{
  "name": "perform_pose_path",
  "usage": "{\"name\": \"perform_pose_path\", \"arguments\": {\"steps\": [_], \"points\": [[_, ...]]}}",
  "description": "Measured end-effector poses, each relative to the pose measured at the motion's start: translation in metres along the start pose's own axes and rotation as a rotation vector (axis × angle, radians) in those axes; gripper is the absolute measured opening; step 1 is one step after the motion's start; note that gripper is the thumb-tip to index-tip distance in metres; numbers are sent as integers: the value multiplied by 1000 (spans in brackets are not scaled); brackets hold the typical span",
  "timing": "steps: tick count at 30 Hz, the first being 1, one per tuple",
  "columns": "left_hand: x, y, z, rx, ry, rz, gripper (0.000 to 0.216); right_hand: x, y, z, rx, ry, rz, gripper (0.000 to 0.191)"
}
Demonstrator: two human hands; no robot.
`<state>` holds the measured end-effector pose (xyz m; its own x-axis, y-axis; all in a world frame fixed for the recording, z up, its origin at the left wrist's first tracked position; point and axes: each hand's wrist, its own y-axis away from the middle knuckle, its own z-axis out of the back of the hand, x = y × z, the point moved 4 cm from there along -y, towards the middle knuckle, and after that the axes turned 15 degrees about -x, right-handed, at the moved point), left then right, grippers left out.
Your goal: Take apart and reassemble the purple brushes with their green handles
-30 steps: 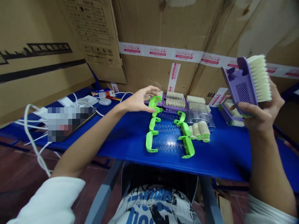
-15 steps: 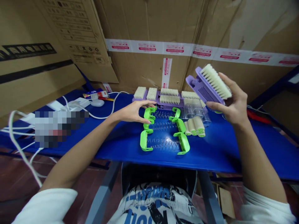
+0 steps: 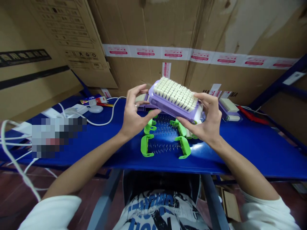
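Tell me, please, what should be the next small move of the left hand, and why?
Perhaps the left hand should close gently on the left end of the purple brush: it is spread beside that end, contact unclear, while the right hand clearly grips the other, lower end.

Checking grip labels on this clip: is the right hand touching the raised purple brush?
Touching: the head view shows the right hand gripping one end of the purple brush, thumb at its lower edge and fingertips against the bristles.
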<state>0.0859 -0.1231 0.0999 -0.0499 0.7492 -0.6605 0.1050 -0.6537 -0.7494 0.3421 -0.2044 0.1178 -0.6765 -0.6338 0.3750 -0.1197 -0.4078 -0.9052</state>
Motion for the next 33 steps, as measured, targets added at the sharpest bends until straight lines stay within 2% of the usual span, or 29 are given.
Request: {"name": "perform_pose_path", "arguments": {"steps": [2,4,6,9,11,13,15,17,20,25,28,30,33], "points": [[-14,5,0,-98,-130,-110,53,-1,-5,-9,-45,49,-27,77],[-21,9,-5,-37,-203,-206,39,-4,-19,-21,-60,62,-61,76],[-18,10,-10,64,-192,-262,52,-5,-36,-35,-79,58,-60,74],[0,6,-12,140,-68,-221,81,4,-49,-55,-87,39,-20,70],[15,1,-9,129,27,-150,93,13,-46,-69,-23,-7,29,52],[27,-4,-3,76,122,-84,98,21,-38,-79,60,-70,112,44],[35,-7,2,45,214,-6,97,24,-31,-85,95,-89,209,44],[39,-8,4,76,296,66,92,19,-30,-86,81,-63,286,41],[38,-9,7,94,362,88,91,6,-33,-88,72,-35,326,34],[32,-10,12,18,279,78,77,-5,-29,-95,100,-34,354,35],[30,-7,12,-43,208,51,73,-3,-21,-98,98,-47,394,29],[28,-4,10,-75,166,35,73,-1,-16,-100,102,-11,405,23],[25,-1,8,-100,135,12,71,3,-10,-101,116,101,414,25]]}}
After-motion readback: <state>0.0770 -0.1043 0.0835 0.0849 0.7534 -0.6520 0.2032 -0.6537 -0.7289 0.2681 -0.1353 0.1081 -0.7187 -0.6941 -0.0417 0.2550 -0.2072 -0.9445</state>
